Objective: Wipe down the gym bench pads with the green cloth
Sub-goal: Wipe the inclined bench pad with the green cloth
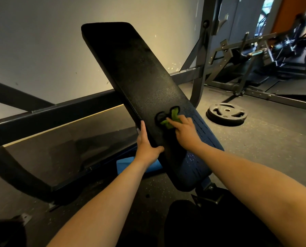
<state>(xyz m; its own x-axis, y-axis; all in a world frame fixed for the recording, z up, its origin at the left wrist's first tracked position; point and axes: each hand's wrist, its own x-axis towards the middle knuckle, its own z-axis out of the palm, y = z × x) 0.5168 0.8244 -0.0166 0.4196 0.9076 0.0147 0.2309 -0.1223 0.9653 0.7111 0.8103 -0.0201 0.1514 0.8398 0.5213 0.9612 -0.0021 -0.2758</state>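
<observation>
A long black bench pad [130, 68] slopes up and away from me, its near end trimmed in blue. My right hand [185, 131] holds a bunched green cloth [171, 118] and presses it against the lower part of the pad. My left hand [146, 145] grips the pad's left edge just below the cloth, thumb on the top surface and fingers along the side. Part of the cloth is hidden under my fingers.
A dark steel frame [59, 111] runs across the left and behind the bench. A weight plate [226, 113] lies flat on the rubber floor to the right. More gym machinery [255, 56] stands at the back right. A blue pad [129, 164] sits low under the bench.
</observation>
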